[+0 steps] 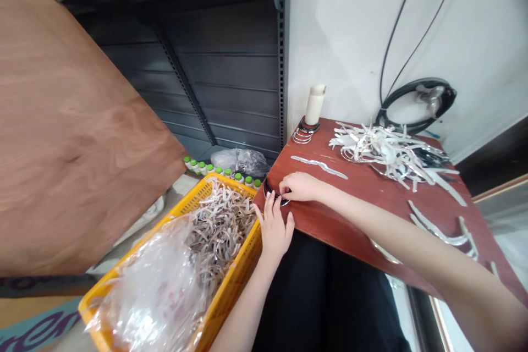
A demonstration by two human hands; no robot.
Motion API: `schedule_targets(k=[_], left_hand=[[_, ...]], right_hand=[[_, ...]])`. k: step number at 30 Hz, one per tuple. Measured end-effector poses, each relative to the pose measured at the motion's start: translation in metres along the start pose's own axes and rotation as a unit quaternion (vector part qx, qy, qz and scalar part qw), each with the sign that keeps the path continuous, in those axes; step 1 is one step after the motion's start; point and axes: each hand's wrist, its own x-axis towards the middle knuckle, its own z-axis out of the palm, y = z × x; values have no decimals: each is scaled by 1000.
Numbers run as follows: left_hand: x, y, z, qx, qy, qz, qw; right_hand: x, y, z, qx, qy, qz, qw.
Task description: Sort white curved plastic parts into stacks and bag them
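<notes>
My right hand (pixel 300 186) rests on the near left corner of the red-brown table (pixel 330 214), fingers curled and pinched on a small dark ring-shaped piece (pixel 275 197). My left hand (pixel 274 228) reaches up from below at the table's edge, fingers stretched toward the same ring and touching it. Just left of both hands stands a yellow basket (pixel 231 286) full of pale curled strips (pixel 218 225).
A clear plastic bag (pixel 160 286) lies in the basket. A heap of white strips (pixel 388 148) and single strips lie on the table, with a white cylinder on rings (pixel 313 107) at the back. Green-capped vials (pixel 218 171), a brown board (pixel 70 132) and grey shelving stand left.
</notes>
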Motion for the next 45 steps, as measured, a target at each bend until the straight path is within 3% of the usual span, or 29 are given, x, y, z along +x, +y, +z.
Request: schedule_targets(k=[10,15,19,21,24,29,31,35,40,45], left_hand=[[-1,-17,-7,-65,81,3,995],[8,-19,-13,-23,26,29,999],[11,-19,-11,15,-7,38,999],[12,-20,-8,22,-9,43,999],[12,-21,-5,21,-5,42,999],[13,-20,-3,16,-1,38,999],[13,-19,-2,16,6,38,999],[14,-18,-1,27,20,45,998],[14,-19,0,38,22,52,998],[14,-20,0,45,25,57,997]], right_hand=[[2,-21,10,13,16,83,996],[-4,-25,14,18,27,77,996],[-28,-19,11,18,88,69,994],[-49,-4,5,8,113,90,989],[-93,35,-9,-24,124,180,976],[-177,117,-38,-203,132,362,900],[-203,141,-44,-260,99,365,889],[-230,162,-41,-308,31,312,898],[-232,167,-32,-318,21,261,911],[-232,183,-40,-248,26,283,926]])
